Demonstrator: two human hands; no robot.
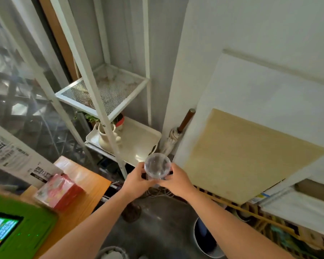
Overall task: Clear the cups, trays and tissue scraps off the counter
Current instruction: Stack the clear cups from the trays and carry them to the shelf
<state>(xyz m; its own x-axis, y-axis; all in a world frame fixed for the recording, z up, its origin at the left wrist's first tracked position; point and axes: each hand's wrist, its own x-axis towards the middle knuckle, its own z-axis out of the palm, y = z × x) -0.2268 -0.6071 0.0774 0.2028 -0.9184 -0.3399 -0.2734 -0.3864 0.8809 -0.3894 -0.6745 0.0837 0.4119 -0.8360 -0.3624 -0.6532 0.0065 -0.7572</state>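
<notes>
My left hand point(137, 181) and right hand point(178, 182) are both wrapped around a clear plastic cup point(157, 166), held in the air past the wooden counter point(86, 186), so I judge the clearing under way, with how much remains out of view.

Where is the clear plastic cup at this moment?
In the head view, just below centre, the clear plastic cup is held between the left hand and right hand, in front of the cream tray on the white shelf rack.
</notes>
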